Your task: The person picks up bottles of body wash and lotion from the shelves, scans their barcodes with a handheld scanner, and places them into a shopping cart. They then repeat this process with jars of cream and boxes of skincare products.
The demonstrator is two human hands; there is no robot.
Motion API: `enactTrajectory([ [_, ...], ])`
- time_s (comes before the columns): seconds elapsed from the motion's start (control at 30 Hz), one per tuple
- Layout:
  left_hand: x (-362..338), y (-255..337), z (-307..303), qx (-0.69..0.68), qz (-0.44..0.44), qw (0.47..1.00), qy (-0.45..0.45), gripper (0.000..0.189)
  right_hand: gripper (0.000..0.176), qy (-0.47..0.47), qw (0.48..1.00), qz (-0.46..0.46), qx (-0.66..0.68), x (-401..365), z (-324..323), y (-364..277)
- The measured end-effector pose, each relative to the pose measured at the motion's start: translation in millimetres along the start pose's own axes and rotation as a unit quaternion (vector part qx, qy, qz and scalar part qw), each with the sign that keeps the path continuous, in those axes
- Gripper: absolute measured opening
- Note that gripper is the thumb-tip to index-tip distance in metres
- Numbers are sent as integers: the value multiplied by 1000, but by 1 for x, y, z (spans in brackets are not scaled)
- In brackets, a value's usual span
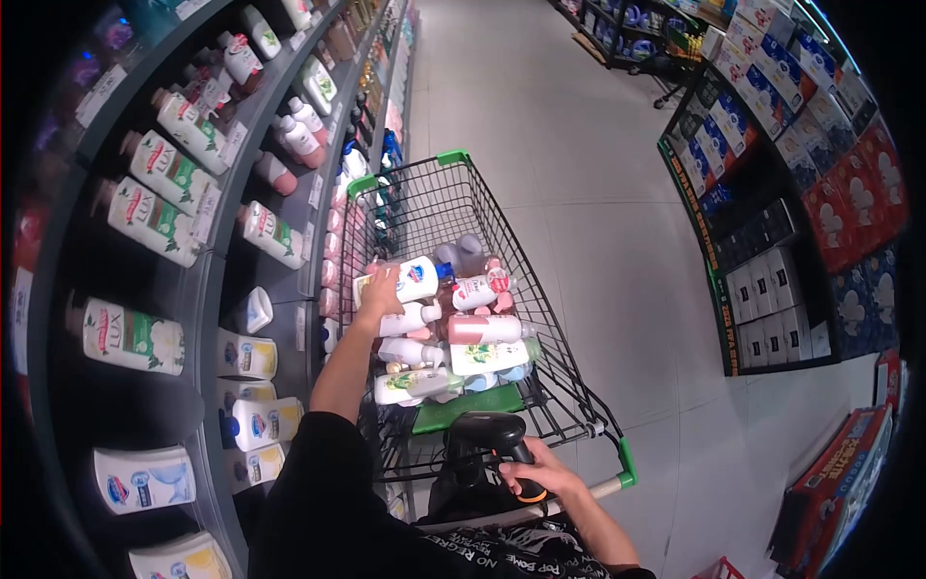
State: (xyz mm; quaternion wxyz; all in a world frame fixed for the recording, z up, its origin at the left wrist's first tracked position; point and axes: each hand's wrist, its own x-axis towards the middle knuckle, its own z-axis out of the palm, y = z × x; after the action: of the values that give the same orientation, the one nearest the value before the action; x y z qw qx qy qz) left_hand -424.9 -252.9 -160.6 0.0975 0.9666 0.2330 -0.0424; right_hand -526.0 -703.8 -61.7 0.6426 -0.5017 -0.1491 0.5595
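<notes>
My left hand (pixel 379 292) is closed round a white bottle with a blue cap (pixel 417 279), over the heap of bottles in the shopping cart (pixel 503 214). Beside and below it lie a white-and-pink bottle (pixel 473 291), a pink bottle (pixel 485 329) and a white bottle with a green-patterned label (pixel 485 357). My right hand (pixel 542 470) grips the handle of a black handheld scanner (pixel 489 434) near the cart's push bar. The fingertips of my left hand are partly hidden behind the bottle.
Shelves with white pump bottles (pixel 169 174) and other bottles (pixel 265 423) run along the left, close to the cart. Tiled floor (pixel 598 261) stretches ahead and right. A display of boxed packs (pixel 772 299) stands at the right, with red boxes (pixel 834 473) at lower right.
</notes>
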Motion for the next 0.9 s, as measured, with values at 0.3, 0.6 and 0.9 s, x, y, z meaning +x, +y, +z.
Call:
enactTrajectory([
  [0.3, -260, -6, -6, -417, -77, 899, 111, 68, 57, -92, 992, -44, 71, 3, 20, -4],
  [0.6, -476, -51, 50, -507, -329, 722, 338, 58, 59, -188, 981, 18, -35, 21, 49, -7],
  [0.9, -450, -132, 57, -411, -579, 543, 448, 79, 53, -188, 980, 23, -58, 14, 42, -4],
])
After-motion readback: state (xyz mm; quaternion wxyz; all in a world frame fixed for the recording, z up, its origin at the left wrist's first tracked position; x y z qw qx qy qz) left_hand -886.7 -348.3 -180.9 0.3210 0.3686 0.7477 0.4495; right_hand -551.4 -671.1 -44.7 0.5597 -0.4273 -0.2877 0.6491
